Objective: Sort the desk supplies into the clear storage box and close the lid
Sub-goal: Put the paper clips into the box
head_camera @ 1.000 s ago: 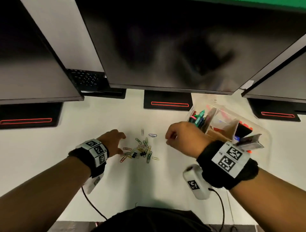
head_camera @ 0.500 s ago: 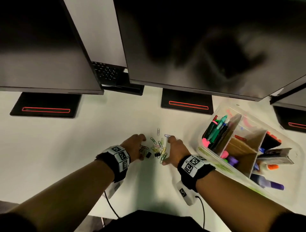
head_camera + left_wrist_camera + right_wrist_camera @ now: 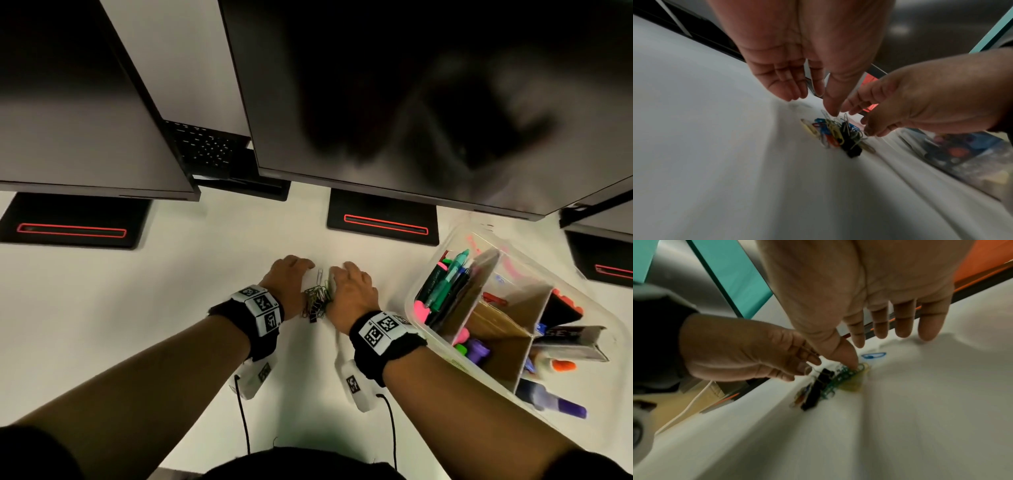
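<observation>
A heap of coloured paper clips and black binder clips lies on the white desk between my two hands. My left hand presses against its left side with fingers nearly straight on the desk. My right hand closes in from the right, thumb tip touching the green clips. The pile is bunched tight, with no clip held in either hand. One silver clip lies between the fingertips. The clear storage box stands open at the right, holding pens, highlighters and markers between cardboard dividers.
Three dark monitors overhang the back of the desk; their black bases sit behind the hands. A single blue clip lies just beyond the pile. Cables from the wrist cameras trail toward the near desk edge.
Both hands have come together on the desk, sweeping the scattered clips into one tight heap. The right hand dropped from a raised fist beside the box to the desk.
</observation>
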### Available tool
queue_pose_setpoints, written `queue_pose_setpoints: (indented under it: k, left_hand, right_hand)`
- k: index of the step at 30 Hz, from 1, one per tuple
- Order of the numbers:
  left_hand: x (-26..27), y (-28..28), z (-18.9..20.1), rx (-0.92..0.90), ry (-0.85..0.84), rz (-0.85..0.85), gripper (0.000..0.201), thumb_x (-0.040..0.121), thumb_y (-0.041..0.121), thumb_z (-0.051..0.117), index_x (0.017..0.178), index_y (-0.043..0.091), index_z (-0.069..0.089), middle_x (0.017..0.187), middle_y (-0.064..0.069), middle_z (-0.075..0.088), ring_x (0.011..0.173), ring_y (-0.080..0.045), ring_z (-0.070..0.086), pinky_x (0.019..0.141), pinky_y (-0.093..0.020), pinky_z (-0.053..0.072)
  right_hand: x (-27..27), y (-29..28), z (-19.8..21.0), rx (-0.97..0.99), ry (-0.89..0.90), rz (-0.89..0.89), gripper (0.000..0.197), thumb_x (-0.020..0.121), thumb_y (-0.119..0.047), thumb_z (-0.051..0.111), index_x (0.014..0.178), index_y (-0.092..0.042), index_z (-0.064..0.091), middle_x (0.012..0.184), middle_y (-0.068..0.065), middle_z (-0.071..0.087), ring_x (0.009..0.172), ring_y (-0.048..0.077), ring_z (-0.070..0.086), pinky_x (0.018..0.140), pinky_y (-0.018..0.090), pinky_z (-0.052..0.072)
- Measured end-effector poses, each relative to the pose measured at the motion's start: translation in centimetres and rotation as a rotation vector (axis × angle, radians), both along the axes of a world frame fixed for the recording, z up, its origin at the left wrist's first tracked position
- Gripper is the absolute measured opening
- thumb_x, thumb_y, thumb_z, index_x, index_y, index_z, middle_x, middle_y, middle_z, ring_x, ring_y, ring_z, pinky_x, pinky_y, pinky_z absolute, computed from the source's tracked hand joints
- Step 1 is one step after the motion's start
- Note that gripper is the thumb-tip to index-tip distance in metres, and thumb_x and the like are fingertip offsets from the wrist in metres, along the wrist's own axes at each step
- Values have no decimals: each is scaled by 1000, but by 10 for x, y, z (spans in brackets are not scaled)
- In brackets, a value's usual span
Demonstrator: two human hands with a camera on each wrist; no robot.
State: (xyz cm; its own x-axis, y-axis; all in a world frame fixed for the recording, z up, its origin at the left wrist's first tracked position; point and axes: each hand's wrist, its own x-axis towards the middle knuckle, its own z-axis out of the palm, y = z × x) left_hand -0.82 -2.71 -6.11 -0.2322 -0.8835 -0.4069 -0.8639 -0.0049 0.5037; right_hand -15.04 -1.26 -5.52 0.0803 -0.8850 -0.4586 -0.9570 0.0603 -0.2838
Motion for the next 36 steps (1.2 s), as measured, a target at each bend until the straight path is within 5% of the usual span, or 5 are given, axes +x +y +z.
queue_pose_setpoints:
  k: [4, 11, 16, 26, 36]
  left_hand:
    - [-6, 9, -5, -13, -207, -295, 66, 92, 27, 44, 148, 14, 11, 158, -3, 8, 146, -24, 3, 119, -41, 14]
    - [12, 40, -8, -33, -153, -381, 72, 84, 48, 19, 148, 16, 17, 158, -1, 14, 146, -21, 10, 117, -35, 16]
    - [10, 35, -4, 21, -144, -147, 99, 68, 57, 71, 144, 16, 24, 146, -3, 28, 132, -24, 29, 110, -36, 34]
    - [-17, 34, -12, 9, -16, -66, 39, 76, 22, 71, 111, 13, 55, 113, -6, 51, 99, -23, 54, 86, -31, 47]
    - [-22, 39, -7, -8, 17, -10, 20, 87, 17, 51, 104, 12, 60, 105, -7, 56, 96, -25, 57, 81, -29, 46]
  right_hand:
    - [5, 7, -7, 104, 20, 183, 72, 89, -19, 47, 151, -19, 9, 160, -4, -1, 147, 29, -1, 117, 51, 11]
    - [-14, 23, -10, 9, -112, 198, 69, 87, -34, 58, 146, -13, 29, 156, 8, 17, 143, 26, 19, 118, 31, 19]
    - [-17, 17, -3, 36, 39, 79, 114, 58, -58, 78, 147, -18, 20, 147, 6, 21, 130, 29, 26, 110, 36, 30]
    - [6, 20, -18, -39, -115, 33, 27, 80, -9, 60, 107, -8, 58, 113, 13, 48, 104, 30, 51, 80, 29, 43]
    - [2, 25, -11, -48, -176, -38, 21, 88, -8, 50, 102, -1, 64, 109, 15, 60, 100, 28, 57, 77, 22, 37]
